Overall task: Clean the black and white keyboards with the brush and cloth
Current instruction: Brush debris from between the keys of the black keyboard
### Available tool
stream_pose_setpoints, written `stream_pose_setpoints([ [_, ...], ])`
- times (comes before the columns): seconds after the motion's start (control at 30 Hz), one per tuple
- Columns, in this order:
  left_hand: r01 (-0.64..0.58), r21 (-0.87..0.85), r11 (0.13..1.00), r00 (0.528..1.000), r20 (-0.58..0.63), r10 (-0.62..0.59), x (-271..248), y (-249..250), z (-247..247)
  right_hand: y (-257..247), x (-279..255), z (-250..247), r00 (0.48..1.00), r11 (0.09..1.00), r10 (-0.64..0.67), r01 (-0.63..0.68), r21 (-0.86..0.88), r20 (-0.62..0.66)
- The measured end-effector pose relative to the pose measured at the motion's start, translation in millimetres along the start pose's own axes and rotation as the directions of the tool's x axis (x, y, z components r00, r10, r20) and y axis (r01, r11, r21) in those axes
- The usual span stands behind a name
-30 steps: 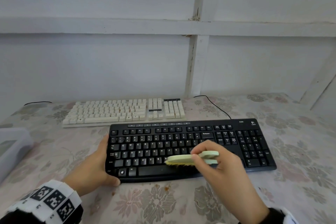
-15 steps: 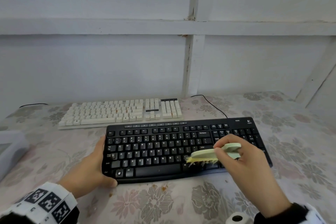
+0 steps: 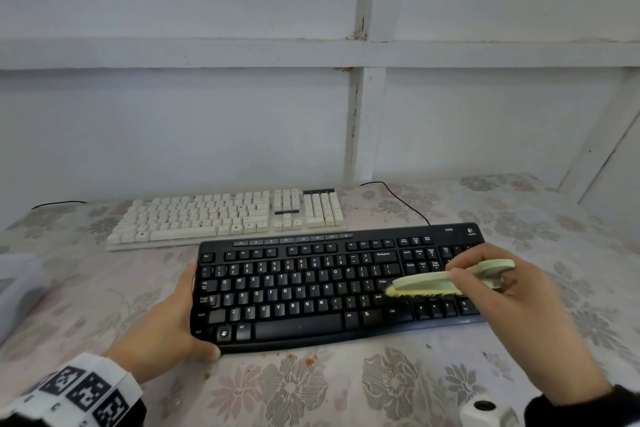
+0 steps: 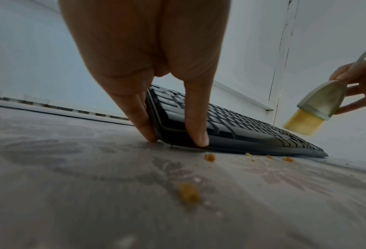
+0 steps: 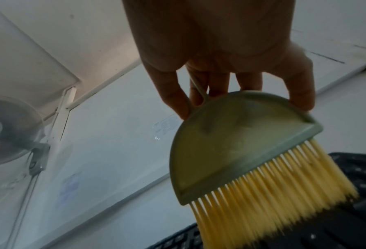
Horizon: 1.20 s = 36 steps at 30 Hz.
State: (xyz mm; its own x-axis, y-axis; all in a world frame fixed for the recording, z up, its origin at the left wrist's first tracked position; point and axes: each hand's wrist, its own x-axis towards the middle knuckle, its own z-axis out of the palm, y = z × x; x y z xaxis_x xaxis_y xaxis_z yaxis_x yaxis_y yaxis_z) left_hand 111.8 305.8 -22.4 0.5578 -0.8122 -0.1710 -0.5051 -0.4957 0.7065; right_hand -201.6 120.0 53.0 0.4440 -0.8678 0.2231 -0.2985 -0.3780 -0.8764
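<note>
Your left hand (image 3: 162,329) grips the left end of the black keyboard (image 3: 332,288), thumb on its front edge. Your right hand (image 3: 498,291) pinches the brush (image 3: 446,282), bristles over the keyboard's right side. Crumbs (image 4: 209,157) lie just in front of it, so brushing looks underway. Behind it, the white keyboard (image 3: 228,218) probably still waits. No cloth is in view.

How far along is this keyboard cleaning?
Early on, it seems. Done: some crumbs already lie on the table beside the black keyboard. In hand: the left hand steadies its left end while the right hand holds the brush over its right side. Left: the white keyboard sits behind, untouched now, and no cloth is in view.
</note>
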Motion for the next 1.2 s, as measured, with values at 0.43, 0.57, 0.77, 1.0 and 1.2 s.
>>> stream_pose_setpoints([
  [0.43, -0.010, -0.034, 0.999, 1.000, -0.017, 0.010, 0, 0, 1, 28, 15, -29, 0.998, 0.997, 0.022, -0.026, -0.070, -0.054],
  [0.57, -0.016, -0.041, 0.999, 1.000, -0.020, 0.015, 1, -1, 1, 33, 14, -29, 0.999, 0.999, 0.035, -0.035, 0.002, 0.034],
  [0.77, 0.003, -0.028, 1.000, 1.000, -0.002, -0.003, 1, 0, 1, 53, 25, -59, 0.988, 0.993, 0.046, -0.062, -0.105, -0.144],
  [1.0, -0.015, -0.036, 0.999, 1.000, -0.014, 0.015, 1, -1, 0, 56, 22, -62, 0.998, 1.000, 0.030, -0.030, -0.004, -0.061],
  [1.2, -0.010, -0.010, 1.000, 1.000, 0.001, 0.010, 0, 1, 0, 53, 21, -69, 0.955, 0.974, 0.022, -0.087, -0.208, -0.297],
])
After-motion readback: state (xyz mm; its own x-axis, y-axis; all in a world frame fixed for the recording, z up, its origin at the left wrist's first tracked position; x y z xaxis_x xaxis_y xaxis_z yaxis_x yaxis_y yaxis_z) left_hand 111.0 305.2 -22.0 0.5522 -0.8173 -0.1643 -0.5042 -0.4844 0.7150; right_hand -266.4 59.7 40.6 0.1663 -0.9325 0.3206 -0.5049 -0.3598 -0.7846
